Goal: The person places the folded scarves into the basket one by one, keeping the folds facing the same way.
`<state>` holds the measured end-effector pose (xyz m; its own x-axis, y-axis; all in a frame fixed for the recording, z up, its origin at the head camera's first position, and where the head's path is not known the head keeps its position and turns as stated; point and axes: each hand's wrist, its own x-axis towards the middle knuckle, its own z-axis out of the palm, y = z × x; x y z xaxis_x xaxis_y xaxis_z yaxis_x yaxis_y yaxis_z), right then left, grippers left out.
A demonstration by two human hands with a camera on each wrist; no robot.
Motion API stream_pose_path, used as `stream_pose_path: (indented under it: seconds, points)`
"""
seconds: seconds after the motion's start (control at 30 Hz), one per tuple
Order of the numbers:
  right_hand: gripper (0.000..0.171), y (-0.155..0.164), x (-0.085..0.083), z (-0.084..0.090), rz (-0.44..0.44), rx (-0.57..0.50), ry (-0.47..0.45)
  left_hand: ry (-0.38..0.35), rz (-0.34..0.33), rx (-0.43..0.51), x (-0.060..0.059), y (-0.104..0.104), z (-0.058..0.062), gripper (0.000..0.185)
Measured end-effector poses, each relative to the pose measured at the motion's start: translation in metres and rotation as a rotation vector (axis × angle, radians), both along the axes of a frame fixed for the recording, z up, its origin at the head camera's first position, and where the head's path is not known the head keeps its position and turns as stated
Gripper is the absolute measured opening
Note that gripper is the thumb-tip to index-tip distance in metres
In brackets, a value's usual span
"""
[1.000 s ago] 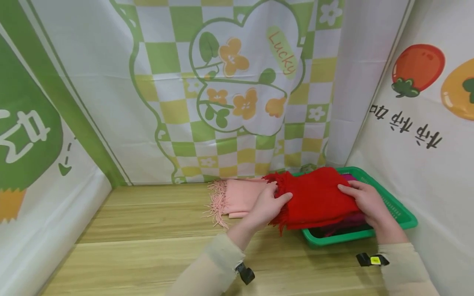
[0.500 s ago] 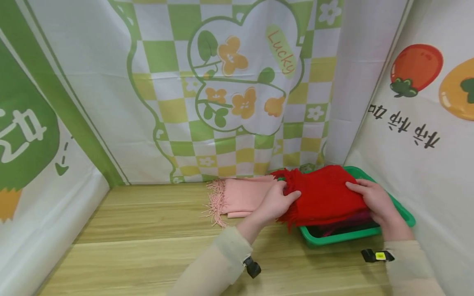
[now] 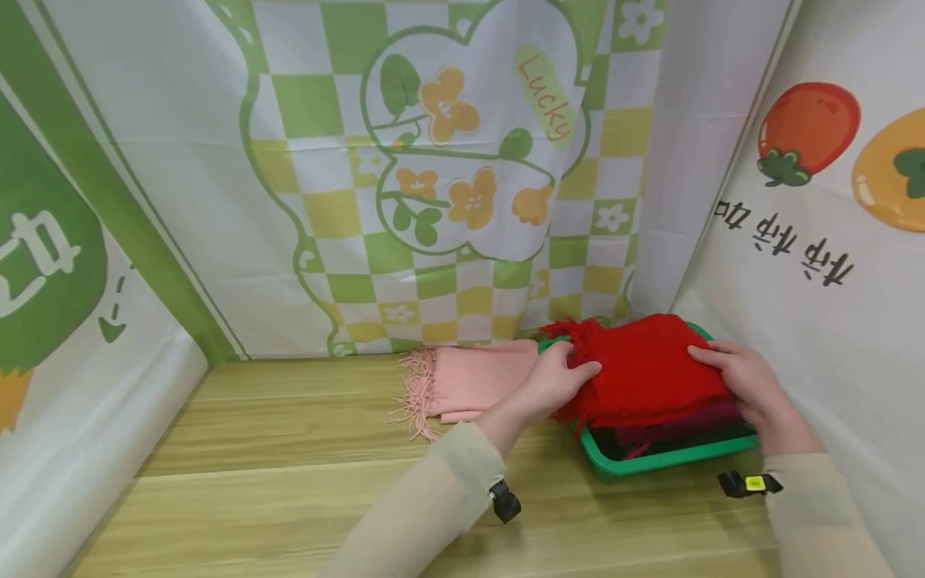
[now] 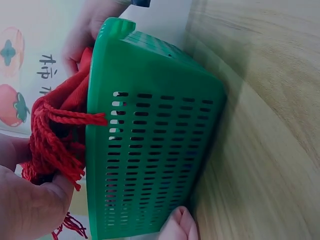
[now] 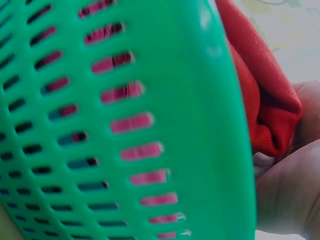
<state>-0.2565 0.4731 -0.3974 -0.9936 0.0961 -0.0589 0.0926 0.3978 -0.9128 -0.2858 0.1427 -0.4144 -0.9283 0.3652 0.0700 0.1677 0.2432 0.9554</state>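
Note:
A folded red scarf (image 3: pixel 650 373) with fringe is held over a green plastic basket (image 3: pixel 658 461). My left hand (image 3: pixel 556 381) grips its fringed left end, thumb on top; the left wrist view shows the strands (image 4: pixel 55 150) bunched between thumb and fingers beside the basket's rim. At the scarf's right end, my right hand (image 3: pixel 744 381) pinches the folded edge, also seen just past the rim in the right wrist view. Beneath the red scarf, a dark purple-magenta cloth (image 3: pixel 686 424) lies in the basket, and pink shows through the basket's slots.
Left of the basket, a folded pink scarf (image 3: pixel 480 377) with fringe lies on the wooden table (image 3: pixel 289 482). A checked curtain (image 3: pixel 433 297) hangs along the back edge, and a printed white sheet (image 3: pixel 853 345) rises close on the right.
Both hands have shifted right with the red scarf, bringing it further over the basket. More of the pink scarf shows now. The camera view has shifted slightly.

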Motion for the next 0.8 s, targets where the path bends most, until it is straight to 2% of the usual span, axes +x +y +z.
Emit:
stream_pose_path:
  seconds: [0.17, 0.37, 0.5, 0.7, 0.73, 0.8]
  points:
    - [0.085, 0.01, -0.002, 0.0, -0.013, -0.031, 0.002, 0.011, -0.003, -0.037, 0.0, 0.012, 0.0, 0.061]
    - [0.082, 0.02, -0.002, 0.001, -0.013, 0.003, 0.022, 0.033, -0.002, -0.08, -0.001, 0.023, -0.001, 0.063]
    - [0.078, 0.024, -0.004, 0.0, -0.008, -0.036, 0.026, 0.035, -0.008, -0.092, -0.001, 0.028, -0.001, 0.064]
    - [0.022, 0.034, -0.004, -0.001, -0.017, -0.102, 0.03, 0.027, -0.016, -0.088, 0.002, 0.035, 0.0, 0.062]
    - [0.023, 0.035, -0.004, -0.001, -0.017, -0.101, 0.026, 0.026, -0.015, -0.086, 0.001, 0.036, 0.0, 0.062]
    - [0.039, 0.037, -0.003, -0.002, -0.02, -0.091, 0.019, 0.026, -0.007, -0.09, 0.001, 0.038, -0.002, 0.061]
